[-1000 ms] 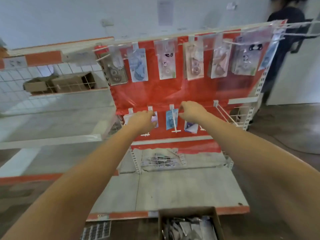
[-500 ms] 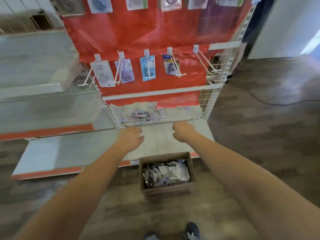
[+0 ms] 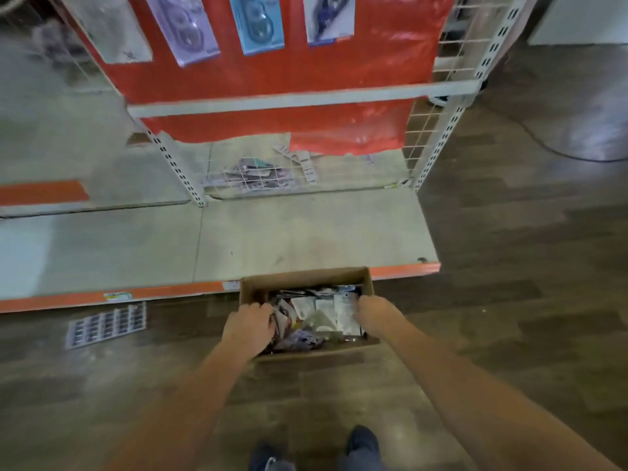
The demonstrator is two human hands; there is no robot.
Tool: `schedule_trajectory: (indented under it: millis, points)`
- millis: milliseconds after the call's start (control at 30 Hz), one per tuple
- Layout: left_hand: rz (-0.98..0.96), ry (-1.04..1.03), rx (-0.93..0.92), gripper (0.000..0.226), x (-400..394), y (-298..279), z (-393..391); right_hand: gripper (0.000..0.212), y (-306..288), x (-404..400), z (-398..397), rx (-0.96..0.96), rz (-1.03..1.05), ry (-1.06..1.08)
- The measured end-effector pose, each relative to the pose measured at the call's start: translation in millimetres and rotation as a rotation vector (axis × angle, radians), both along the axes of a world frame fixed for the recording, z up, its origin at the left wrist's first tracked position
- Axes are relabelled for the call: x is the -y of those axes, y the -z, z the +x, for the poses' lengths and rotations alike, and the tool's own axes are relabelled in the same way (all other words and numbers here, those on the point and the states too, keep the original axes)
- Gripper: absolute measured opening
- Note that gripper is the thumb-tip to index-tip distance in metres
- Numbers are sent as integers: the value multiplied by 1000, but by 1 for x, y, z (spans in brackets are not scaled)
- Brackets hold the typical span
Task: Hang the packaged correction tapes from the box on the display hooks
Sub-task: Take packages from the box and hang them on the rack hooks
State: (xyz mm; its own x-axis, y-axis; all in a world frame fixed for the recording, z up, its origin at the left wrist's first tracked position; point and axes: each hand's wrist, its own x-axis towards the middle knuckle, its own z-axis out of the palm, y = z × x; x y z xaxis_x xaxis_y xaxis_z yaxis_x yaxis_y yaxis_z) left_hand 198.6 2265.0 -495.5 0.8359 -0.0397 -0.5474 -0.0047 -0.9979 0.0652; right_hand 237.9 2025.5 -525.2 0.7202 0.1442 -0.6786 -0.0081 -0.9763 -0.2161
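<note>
Dark wood-plank floor (image 3: 509,300) fills six o'clock through three, glare pooling at two o'clock. A pale shelf base (image 3: 306,232) with an orange front edge spans nine to centre. At twelve, red backing (image 3: 272,73) hangs against white wire grid (image 3: 428,130).

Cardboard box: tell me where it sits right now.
In the head view the cardboard box sits low centre on the wooden floor, against the orange shelf edge, both hands reaching into it.

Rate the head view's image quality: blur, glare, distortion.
Head view: soft motion blur throughout, so packets in the box are indistinct; glare on the red backing sheet and the floor at right; wide-angle bending of the shelf edges.
</note>
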Motion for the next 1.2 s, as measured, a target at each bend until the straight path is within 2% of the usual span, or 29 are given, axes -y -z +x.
schedule_trajectory:
  millis: [133,267,400,500,667,800,933,1200]
  points:
    - [58,101,-34,34,7,88,8,30,87,2,12,-30,4,107]
    - [11,126,-36,36,7,179,32,33,182,-3,29,-42,9,211]
    - [-51,153,9,48,-4,266,58,40,271,-10,41,-45,-6,207]
    - [-48,255,51,56,-5,316,80,37,318,-10,51,-23,-89,120]
    - [2,434,88,56,2,371,100,48,363,-6,74,106,-209,0]
    - [-104,578,293,55,6,392,102,34,379,-7,95,86,-165,79]
    - [-69,586,123,65,10,403,101,33,392,-9,104,74,-139,79]
    - [-111,560,148,64,4,416,104,47,394,-5,99,160,-371,-114]
